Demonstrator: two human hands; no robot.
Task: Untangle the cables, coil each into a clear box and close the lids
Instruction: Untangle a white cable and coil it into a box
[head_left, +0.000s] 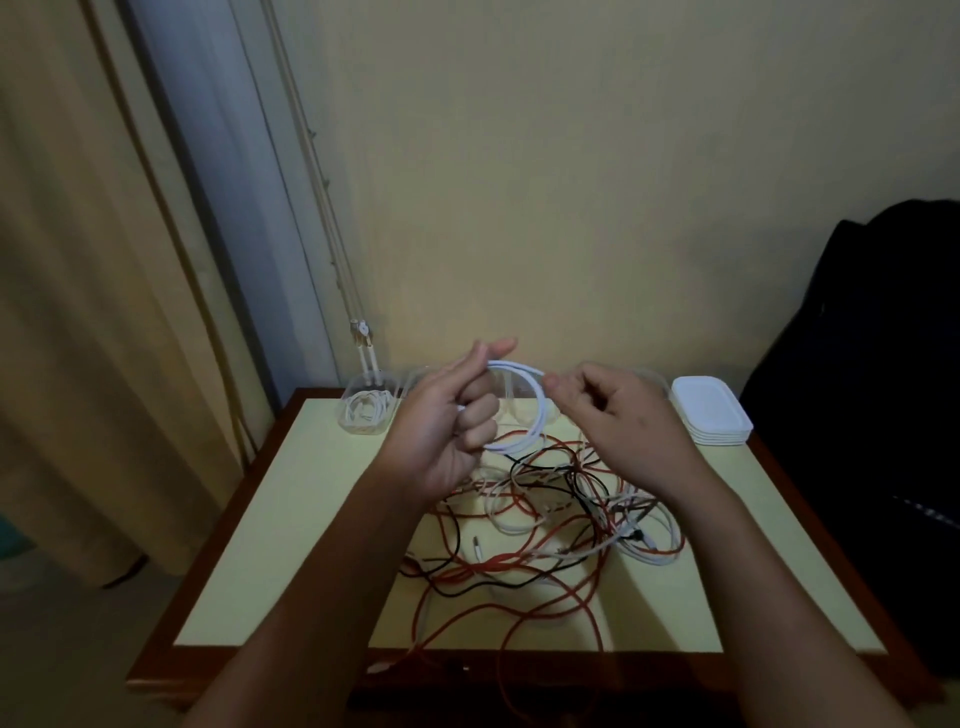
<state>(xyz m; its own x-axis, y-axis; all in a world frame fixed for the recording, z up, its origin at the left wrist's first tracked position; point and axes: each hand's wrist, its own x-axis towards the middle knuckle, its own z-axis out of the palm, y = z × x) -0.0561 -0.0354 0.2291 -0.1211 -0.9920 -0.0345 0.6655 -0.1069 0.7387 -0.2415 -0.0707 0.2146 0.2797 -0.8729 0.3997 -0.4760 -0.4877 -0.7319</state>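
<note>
White cable loop (540, 415) between left grip (447, 436), right grip (623, 415); above tangle (545, 519).

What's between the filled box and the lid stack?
Head view: between filled box and lid stack, the left hand and right hand hold a white coil; more clear boxes show behind.

Pale-topped, wood-edged table (249, 545) under tangled red, black and white cables (545, 519), cable-filled clear box (366, 410), stacked white lids (711, 415).

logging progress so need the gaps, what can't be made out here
Head view, dim:
- White cable ends: hidden inside left hand fingers.
- Clear boxes behind the right hand: count hidden.
- Tangle: crossings too dim, blurred.
- Red cable: end drops past the table front edge.
</note>
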